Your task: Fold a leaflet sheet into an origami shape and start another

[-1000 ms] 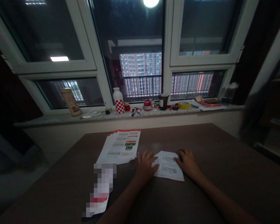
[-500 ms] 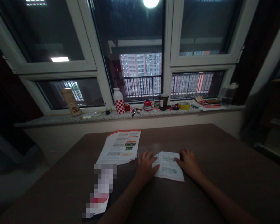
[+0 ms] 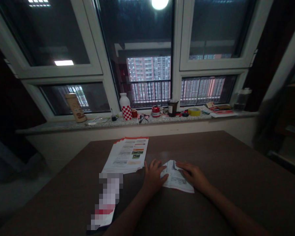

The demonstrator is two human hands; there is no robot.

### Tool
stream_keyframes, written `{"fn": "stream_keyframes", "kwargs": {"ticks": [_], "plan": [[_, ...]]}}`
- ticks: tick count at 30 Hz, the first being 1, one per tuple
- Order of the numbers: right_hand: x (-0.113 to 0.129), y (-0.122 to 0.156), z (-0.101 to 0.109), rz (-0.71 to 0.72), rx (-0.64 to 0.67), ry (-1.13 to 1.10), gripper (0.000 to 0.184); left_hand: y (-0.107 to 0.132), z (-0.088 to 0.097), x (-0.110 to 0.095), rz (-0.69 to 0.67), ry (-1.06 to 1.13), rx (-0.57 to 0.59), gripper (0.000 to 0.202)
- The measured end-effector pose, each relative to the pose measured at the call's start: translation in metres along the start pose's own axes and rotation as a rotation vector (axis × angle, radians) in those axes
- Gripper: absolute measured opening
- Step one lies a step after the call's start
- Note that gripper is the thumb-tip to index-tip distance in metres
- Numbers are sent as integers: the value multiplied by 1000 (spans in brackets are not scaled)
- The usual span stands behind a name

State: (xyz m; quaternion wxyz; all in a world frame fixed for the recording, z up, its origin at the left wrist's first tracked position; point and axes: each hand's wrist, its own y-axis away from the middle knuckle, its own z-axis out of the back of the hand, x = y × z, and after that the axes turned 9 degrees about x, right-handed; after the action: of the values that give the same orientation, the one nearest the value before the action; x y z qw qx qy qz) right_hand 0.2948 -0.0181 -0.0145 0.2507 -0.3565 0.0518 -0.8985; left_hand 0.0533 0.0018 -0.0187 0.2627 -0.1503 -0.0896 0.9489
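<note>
A small printed sheet of paper (image 3: 176, 182) lies on the brown table in front of me, its upper right corner turned inward. My left hand (image 3: 154, 176) rests at the sheet's left edge, fingers spread and the thumb tip on the paper. At the upper right edge, my right hand (image 3: 193, 175) has its fingers together on the turned corner, gripping it; the thumb is partly hidden. A fanned stack of printed sheets (image 3: 127, 155) with orange top edges lies beyond and left of my left hand.
A partly blurred-out object (image 3: 108, 203) lies at the left front of the table (image 3: 248, 190). Along the windowsill (image 3: 100, 124) stand a checkered bottle (image 3: 126, 107), a tan tumbler (image 3: 75, 108), a dark cup (image 3: 172, 108), a yellow tape roll (image 3: 194, 111) and a clear jug (image 3: 242, 99).
My right hand has moved left and inward over the sheet, turning its upper right corner over. My left hand has stayed in place on the left edge.
</note>
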Motion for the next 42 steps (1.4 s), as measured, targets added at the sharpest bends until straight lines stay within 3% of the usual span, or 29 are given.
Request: {"fn": "stream_keyframes", "kwargs": {"ticks": [10, 42], "plan": [[12, -2, -5, 186, 176, 98, 32, 0, -1, 0, 7, 0, -21, 35], [24, 3, 7, 170, 345, 71, 32, 0, 0, -1, 44, -11, 24, 44]]}}
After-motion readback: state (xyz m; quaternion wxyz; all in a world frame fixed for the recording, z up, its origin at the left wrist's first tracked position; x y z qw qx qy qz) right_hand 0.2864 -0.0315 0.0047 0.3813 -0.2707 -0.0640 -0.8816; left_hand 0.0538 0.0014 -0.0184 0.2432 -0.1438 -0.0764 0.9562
